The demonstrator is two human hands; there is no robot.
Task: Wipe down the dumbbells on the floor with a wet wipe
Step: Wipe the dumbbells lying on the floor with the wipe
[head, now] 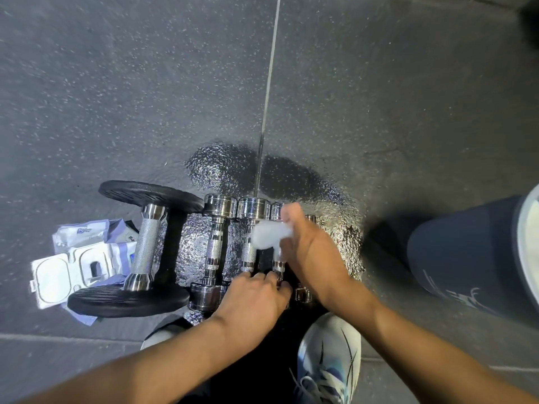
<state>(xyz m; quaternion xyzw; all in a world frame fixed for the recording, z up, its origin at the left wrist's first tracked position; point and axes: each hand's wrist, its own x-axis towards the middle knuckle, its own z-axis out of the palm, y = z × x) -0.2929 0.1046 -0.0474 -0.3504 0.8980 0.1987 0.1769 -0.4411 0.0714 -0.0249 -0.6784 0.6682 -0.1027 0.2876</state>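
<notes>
Several chrome dumbbells lie side by side on the dark rubber floor. The big one [145, 246] at the left has black plates. Two mid-size chrome ones [215, 243] [250, 228] lie beside it. My right hand [312, 252] holds a white wet wipe [269, 236] against the handle of a smaller chrome dumbbell [278, 265]. My left hand [256, 298] rests on the near ends of the small dumbbells, fingers curled on them. The smallest dumbbell [303, 294] is mostly hidden under my right hand.
An open pack of wet wipes [78, 258] lies left of the big dumbbell. The floor around the dumbbells shines wet [227, 167]. My shoe [329, 360] and knee [472, 252] are at the right. A pale seam [269, 77] runs up the floor.
</notes>
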